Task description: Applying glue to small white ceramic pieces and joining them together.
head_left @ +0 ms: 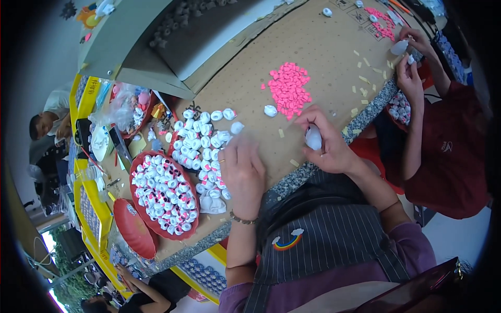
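Observation:
My right hand (334, 148) is closed around a small translucent white squeeze bottle (313, 137) near the front edge of the table. Just beyond it lies a heap of small bright pink pieces (290, 89), with one white rounded piece (270, 110) at its left side. Motion blurs the fingers of my left hand (243, 164), which is beside several rows of small white rounded pieces (206, 142), some bearing pink bits. Whether it holds anything is hidden. One more white piece (237, 128) sits just past its fingertips.
Left of the rows, a red oval tray (196, 219) holds many white-and-pink pieces, beside another red tray (136, 229). A grey box (151, 62) stands at the back. On the right, a co-worker's hands (411, 68) hold a similar bottle and a white piece. Yellow strips (364, 80) lie scattered.

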`<state>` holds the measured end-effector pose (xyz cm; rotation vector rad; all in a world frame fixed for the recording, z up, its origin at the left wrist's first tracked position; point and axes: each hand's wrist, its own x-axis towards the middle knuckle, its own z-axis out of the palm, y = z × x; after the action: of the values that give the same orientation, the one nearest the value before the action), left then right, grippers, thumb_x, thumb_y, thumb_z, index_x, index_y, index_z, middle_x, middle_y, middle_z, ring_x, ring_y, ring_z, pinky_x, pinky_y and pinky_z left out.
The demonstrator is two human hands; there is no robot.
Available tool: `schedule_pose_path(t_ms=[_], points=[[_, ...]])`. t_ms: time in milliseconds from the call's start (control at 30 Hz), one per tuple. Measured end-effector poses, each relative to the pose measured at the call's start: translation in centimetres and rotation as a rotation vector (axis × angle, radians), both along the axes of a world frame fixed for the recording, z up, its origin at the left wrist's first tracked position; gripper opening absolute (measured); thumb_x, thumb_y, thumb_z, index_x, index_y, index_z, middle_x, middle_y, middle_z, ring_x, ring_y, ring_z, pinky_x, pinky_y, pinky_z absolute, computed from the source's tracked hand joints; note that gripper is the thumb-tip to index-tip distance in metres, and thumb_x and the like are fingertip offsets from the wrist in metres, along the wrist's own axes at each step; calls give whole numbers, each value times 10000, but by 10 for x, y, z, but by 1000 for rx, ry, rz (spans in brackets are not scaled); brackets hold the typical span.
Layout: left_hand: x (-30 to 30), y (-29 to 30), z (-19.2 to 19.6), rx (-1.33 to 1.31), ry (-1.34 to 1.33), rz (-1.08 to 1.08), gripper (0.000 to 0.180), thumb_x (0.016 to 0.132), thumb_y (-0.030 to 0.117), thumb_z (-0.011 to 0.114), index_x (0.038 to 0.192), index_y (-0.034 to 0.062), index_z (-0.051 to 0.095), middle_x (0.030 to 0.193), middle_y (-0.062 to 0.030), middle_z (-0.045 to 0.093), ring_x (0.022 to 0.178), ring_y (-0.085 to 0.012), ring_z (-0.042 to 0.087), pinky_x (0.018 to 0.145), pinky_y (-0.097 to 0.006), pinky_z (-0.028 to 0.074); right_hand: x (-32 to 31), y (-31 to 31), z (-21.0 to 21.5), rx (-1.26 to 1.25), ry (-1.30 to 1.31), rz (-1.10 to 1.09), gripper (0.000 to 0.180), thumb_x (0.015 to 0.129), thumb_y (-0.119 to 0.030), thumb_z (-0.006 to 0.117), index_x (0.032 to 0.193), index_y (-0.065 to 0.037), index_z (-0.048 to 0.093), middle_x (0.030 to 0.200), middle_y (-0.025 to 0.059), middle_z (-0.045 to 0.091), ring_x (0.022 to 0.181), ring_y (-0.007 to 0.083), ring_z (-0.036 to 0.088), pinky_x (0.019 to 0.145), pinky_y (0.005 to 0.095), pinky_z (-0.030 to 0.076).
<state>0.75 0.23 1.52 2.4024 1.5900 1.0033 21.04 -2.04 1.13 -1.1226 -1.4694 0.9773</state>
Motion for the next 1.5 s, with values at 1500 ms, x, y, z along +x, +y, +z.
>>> schedule_pose_path(t_ms=[1500], points=[[32, -28, -18, -769, -1281, -239, 289, 818, -161, 614, 1088, -70, 568, 984, -104, 652, 913, -149, 640, 785, -257, 534, 8, -36, 27, 417, -391, -200, 353, 645, -100, 827, 930, 30, 665, 675, 99, 614, 659, 224, 484, 667, 320, 379]])
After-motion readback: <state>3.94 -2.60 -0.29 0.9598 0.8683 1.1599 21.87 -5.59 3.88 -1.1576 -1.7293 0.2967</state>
